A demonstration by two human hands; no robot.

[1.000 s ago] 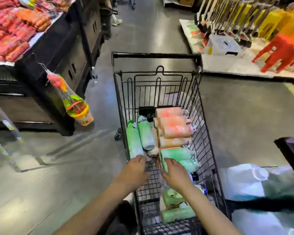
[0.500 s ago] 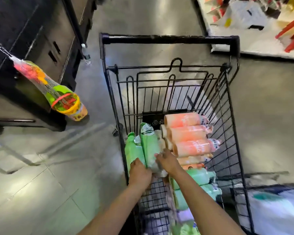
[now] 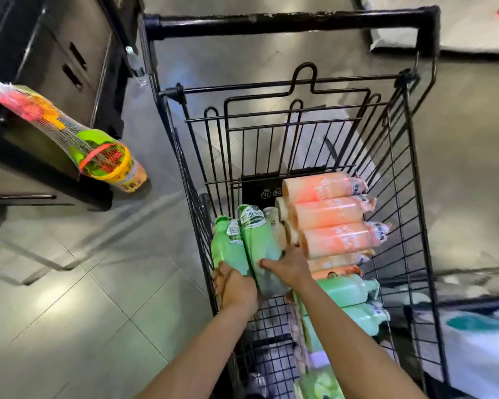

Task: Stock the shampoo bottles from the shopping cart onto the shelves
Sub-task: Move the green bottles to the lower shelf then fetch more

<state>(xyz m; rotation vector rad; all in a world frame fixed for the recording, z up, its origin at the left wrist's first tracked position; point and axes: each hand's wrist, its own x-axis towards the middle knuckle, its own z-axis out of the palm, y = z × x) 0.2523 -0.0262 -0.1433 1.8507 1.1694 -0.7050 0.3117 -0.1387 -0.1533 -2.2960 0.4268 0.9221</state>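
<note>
A black wire shopping cart [image 3: 291, 23] stands in front of me with shampoo bottles lying in its basket. Several orange bottles [image 3: 327, 216] are stacked on the right side, and pale green ones [image 3: 347, 289] lie below them. Two green bottles lie side by side at the left of the basket. My left hand [image 3: 236, 287] grips the base of the left green bottle [image 3: 226, 250]. My right hand [image 3: 290, 266] holds the lower part of the right green bottle [image 3: 257, 240], fingers wrapped over it.
A dark shelf unit [image 3: 55, 67] stands at the left, with a net bag of bright plastic toys [image 3: 98, 151] hanging off it. Grey tiled floor [image 3: 69, 298] lies to the left of the cart. White and teal packages [image 3: 478, 335] sit at the lower right.
The view has dipped and closed in on the cart. Both hands moved forward from the near bottles onto the two green bottles at the left and took hold of them.
</note>
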